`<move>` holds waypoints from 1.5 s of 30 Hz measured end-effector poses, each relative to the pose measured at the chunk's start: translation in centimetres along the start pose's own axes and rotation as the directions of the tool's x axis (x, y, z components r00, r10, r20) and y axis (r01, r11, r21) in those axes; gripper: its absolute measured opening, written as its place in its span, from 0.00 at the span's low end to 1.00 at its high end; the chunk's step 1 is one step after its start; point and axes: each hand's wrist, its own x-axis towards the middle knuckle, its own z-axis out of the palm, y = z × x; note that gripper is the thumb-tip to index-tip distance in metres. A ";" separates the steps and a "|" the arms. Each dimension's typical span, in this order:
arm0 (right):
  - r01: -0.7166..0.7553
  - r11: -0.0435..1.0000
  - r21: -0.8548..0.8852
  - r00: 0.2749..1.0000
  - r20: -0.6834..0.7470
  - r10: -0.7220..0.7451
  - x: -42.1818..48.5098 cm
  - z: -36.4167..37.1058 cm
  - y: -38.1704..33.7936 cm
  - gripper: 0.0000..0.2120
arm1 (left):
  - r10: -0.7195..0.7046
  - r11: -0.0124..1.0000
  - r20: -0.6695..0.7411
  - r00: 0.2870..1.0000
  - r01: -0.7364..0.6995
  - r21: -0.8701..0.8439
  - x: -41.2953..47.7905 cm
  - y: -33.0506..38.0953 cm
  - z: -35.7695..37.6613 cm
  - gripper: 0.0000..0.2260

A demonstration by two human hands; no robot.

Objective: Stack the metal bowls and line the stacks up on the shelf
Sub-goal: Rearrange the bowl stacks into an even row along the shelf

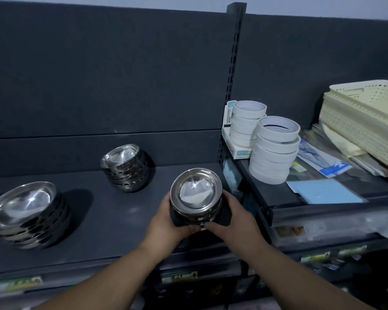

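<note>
Both hands — left hand (168, 217) and right hand (233, 217) — clasp a short bowl stack (196, 195) by its sides near the shelf (112, 220) front edge, by the right upright. Two more stacks — the middle stack (126, 167) and the left stack (29, 214) — stand leftward, bare shelf between.

Both hands, left (166, 220) and right (233, 218), clasp a bowl stack (196, 195) above the shelf (112, 220).
</note>
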 end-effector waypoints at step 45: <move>0.036 0.994 0.107 0.999 0.035 -0.040 0.6 -1.2 0.1 0.43 | 0.066 0.997 0.033 0.997 -0.067 0.027 0.4 1.1 -1.2 0.42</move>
